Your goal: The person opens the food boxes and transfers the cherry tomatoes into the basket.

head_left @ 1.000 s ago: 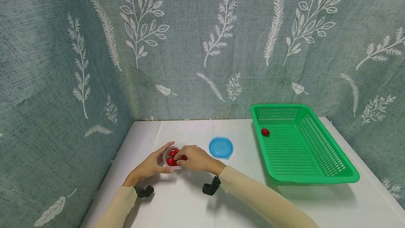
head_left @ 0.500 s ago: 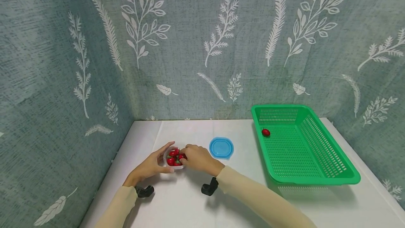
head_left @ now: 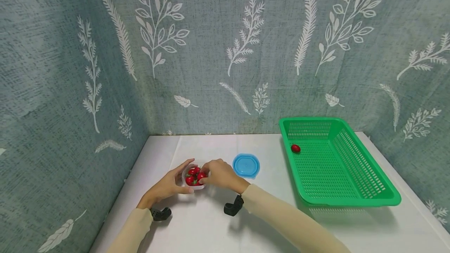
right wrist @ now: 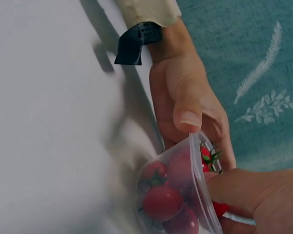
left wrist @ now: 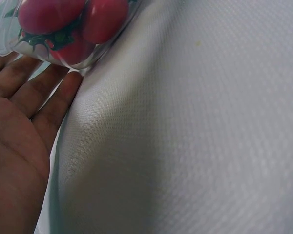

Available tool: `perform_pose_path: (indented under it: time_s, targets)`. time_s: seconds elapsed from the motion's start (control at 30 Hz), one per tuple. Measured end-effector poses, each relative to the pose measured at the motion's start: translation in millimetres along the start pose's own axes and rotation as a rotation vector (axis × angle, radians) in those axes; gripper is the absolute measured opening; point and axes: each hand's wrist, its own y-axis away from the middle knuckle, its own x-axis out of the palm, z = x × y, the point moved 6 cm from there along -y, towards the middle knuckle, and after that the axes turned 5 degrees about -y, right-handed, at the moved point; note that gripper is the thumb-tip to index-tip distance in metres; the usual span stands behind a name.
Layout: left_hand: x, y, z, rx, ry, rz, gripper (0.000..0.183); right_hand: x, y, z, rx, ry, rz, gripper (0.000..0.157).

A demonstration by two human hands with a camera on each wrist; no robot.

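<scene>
My left hand point(head_left: 168, 186) holds a small clear plastic container point(right wrist: 197, 170) from its left side, thumb near and fingers behind. Several red cherry tomatoes point(right wrist: 162, 203) with green stems fill it, and some press against the see-through wall in the left wrist view. The left fingers point(left wrist: 58, 97) touch the container's side there. Reaching in over the rim from the right, my right hand point(head_left: 222, 174) pinches a cherry tomato point(head_left: 202, 176) still inside the container. Its fingertips are partly hidden by the rim and the fruit.
A blue lid point(head_left: 246, 165) lies on the white tabletop point(head_left: 211, 225), right of the container. Farther right stands a large green basket point(head_left: 381, 167) with one red tomato point(head_left: 295, 148) at its left side. Patterned cloth point(head_left: 211, 50) walls off the back and sides.
The right fingers have shifted slightly within the container, and the tomatoes beneath them sit a little differently. The left hand, lid and basket stay in place.
</scene>
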Motion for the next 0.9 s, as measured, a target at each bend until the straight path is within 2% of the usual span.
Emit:
perform_pose_path:
  time_s: [0.2, 0.43, 0.67, 0.9]
  targets:
    - [0.5, -2.2, 1.9, -0.022, -0.016, -0.006, 0.106, -6.9, 3.8, 1.3, -0.037, -0.030, -0.031, 0.030]
    - [-0.1, -1.9, 3.0, -0.023, -0.004, -0.004, 0.104, -21.2, 8.9, 2.4, -0.049, -0.084, -0.100, 0.025]
    - [0.1, -1.7, 3.6, -0.029, 0.015, 0.002, 0.107, -37.9, 14.8, 3.4, -0.063, -0.072, -0.112, 0.023]
    - [0.8, -3.1, 4.4, -0.048, -0.007, -0.011, 0.109, -55.9, 21.7, -3.6, -0.061, -0.099, -0.135, 0.019]
